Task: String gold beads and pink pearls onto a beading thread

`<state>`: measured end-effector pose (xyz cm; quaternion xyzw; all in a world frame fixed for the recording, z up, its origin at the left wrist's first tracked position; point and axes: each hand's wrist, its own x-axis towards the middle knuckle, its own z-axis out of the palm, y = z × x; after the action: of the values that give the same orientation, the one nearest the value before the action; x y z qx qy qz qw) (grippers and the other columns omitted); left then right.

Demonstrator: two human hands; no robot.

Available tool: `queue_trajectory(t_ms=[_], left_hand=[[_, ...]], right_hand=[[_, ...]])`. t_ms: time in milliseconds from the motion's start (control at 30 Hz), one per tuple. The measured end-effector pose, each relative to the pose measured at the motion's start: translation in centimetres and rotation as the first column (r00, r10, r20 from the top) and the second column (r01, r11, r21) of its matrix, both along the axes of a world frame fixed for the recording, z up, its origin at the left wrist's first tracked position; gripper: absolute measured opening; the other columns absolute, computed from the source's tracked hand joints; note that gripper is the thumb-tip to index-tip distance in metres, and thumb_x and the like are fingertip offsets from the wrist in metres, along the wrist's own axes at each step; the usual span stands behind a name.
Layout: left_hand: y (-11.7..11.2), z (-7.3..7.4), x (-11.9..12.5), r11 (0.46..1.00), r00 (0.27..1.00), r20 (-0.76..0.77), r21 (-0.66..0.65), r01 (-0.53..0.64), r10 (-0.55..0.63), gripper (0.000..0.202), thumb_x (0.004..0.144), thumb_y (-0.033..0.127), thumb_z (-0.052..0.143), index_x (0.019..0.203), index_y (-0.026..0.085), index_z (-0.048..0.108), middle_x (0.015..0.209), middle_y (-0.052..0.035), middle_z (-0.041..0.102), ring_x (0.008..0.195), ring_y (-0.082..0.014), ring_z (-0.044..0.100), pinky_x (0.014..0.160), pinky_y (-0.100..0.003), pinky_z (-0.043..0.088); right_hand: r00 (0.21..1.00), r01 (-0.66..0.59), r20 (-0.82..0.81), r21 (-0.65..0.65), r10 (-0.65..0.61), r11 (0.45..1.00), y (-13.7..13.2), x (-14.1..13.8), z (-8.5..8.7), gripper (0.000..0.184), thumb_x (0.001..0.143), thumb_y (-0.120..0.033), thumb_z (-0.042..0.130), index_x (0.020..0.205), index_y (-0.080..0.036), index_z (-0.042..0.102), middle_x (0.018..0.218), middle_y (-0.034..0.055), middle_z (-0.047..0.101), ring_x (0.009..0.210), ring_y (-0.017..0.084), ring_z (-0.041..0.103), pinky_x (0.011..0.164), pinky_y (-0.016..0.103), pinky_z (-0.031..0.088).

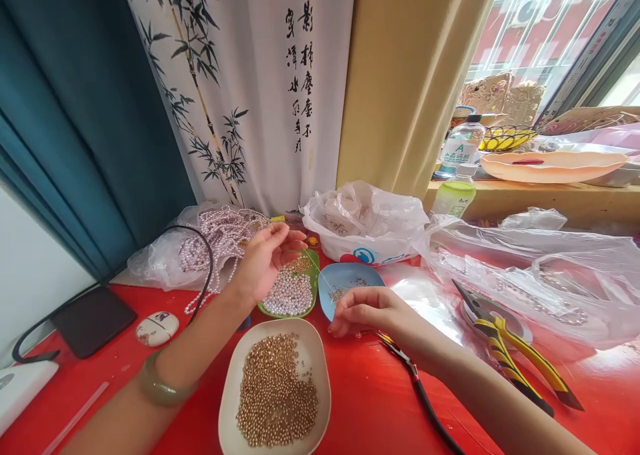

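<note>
A thin, pale, nearly see-through thread (319, 268) is the thing in hand — it runs in a straight slant between the left hand (265, 255) and the right hand (373, 312), above the gap between two small trays. The right hand's thumb and forefinger are pinched together on its near end. The left hand's fingers are loosely curved where the far end meets them; whether they grip it, I cannot tell.

As for progress, the work looks to be at an early point: no beads can be made out on the visible stretch of thread, and plenty lie loose. Round gold beads (277, 395) fill much of the cream, rounded plastic tray (314, 348) at the near side, pearly white beads (290, 295) lie in the green plastic tray (314, 265) beyond it, and a few tiny pieces are in the blue plastic tray (353, 270) to its right.

The right fingers hide whatever sits inside their pinch, and the thread's ends cannot be traced. The left hand covers part of the green tray — and both forearms are cut off at the near edge.
</note>
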<state>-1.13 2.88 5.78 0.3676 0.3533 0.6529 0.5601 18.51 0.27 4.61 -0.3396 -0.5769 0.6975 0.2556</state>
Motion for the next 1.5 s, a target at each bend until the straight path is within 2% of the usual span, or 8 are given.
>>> queue_trajectory(t_ms=[167,400,667,933,1067,1233,1400,1500], left_hand=[[1.2,-0.6,-1.3,0.993,0.989,0.084,-0.023,-0.119,0.120,0.016,0.081,0.006,0.043,0.072,0.011,0.055,0.067,-0.0032,0.066,0.056,-0.0090,0.063,0.049,-0.015,0.050],[1.8,-1.2,-2.0,0.985,0.978,0.130,-0.065,-0.158,0.165,0.018,0.082,0.005,0.041,0.071,0.011,0.055,0.070,-0.0044,0.067,0.056,-0.0090,0.063,0.050,-0.016,0.051],[2.2,-1.5,-2.5,0.979,0.970,0.139,-0.078,-0.188,0.197,0.018,0.081,0.004,0.041,0.071,0.011,0.054,0.067,-0.0038,0.066,0.055,-0.0090,0.063,0.051,-0.016,0.052],[2.3,-1.5,-2.7,0.976,0.970,0.136,-0.108,-0.188,0.202,0.017,0.079,0.003,0.042,0.071,0.012,0.054,0.067,-0.0041,0.066,0.056,-0.0092,0.063,0.050,-0.015,0.051],[2.3,-1.7,-2.8,0.989,0.993,0.047,-0.100,-0.107,0.113,0.011,0.078,0.005,0.046,0.074,0.012,0.053,0.071,-0.0057,0.066,0.057,-0.0105,0.063,0.050,-0.017,0.051],[1.7,-1.7,-1.9,0.996,0.964,-0.257,-0.072,0.049,-0.066,0.004,0.076,0.013,0.053,0.076,0.014,0.049,0.079,-0.0065,0.066,0.059,-0.0107,0.062,0.049,-0.018,0.049],[0.6,-1.1,-0.6,0.994,0.880,-0.463,-0.055,0.093,-0.108,0.011,0.073,0.022,0.058,0.075,0.014,0.051,0.085,-0.0066,0.064,0.060,-0.0103,0.059,0.055,-0.022,0.049],[-0.1,-0.5,0.2,0.993,0.850,-0.514,-0.038,0.114,-0.117,0.009,0.073,0.022,0.058,0.073,0.015,0.052,0.084,-0.0060,0.063,0.063,-0.0110,0.058,0.059,-0.024,0.048]], right_hand=[[0.996,0.008,-0.083,-0.113,-0.018,0.994,0.8,0.5,-0.7,0.009,0.073,-0.021,0.056,0.071,-0.014,0.061,0.070,0.0047,0.070,0.065,0.012,0.065,0.069,0.025,0.046],[0.994,-0.022,-0.109,-0.239,-0.005,0.971,0.9,0.8,-1.1,0.010,0.075,-0.021,0.055,0.072,-0.013,0.061,0.068,0.0056,0.070,0.059,0.009,0.064,0.056,0.018,0.046],[0.994,-0.009,-0.108,-0.270,-0.021,0.963,0.9,0.9,-1.1,0.010,0.077,-0.020,0.054,0.077,-0.012,0.060,0.068,0.0057,0.069,0.055,0.009,0.063,0.051,0.017,0.046],[0.999,-0.016,-0.043,-0.207,0.007,0.978,1.0,1.1,-1.2,0.020,0.081,-0.029,0.047,0.083,-0.013,0.058,0.070,0.0077,0.069,0.057,0.011,0.063,0.048,0.018,0.045],[0.970,-0.118,0.213,0.005,0.114,0.993,0.9,1.6,-0.6,0.024,0.081,-0.036,0.046,0.083,-0.014,0.058,0.076,0.0074,0.067,0.063,0.012,0.062,0.053,0.021,0.046],[0.776,-0.455,0.572,0.214,0.267,0.865,0.7,2.4,0.5,0.027,0.085,-0.031,0.039,0.073,-0.017,0.059,0.072,0.0028,0.061,0.056,0.011,0.054,0.048,0.021,0.039],[0.646,-0.595,0.755,0.407,0.112,0.693,0.0,2.9,1.8,0.033,0.083,-0.020,0.038,0.051,-0.019,0.046,0.047,-0.0037,0.036,0.044,0.010,0.031,0.044,0.024,0.024],[0.616,-0.600,0.787,0.441,0.034,0.668,-0.3,3.3,2.5,0.034,0.081,-0.019,0.041,0.048,-0.019,0.043,0.043,-0.0043,0.032,0.040,0.009,0.027,0.043,0.025,0.019]])
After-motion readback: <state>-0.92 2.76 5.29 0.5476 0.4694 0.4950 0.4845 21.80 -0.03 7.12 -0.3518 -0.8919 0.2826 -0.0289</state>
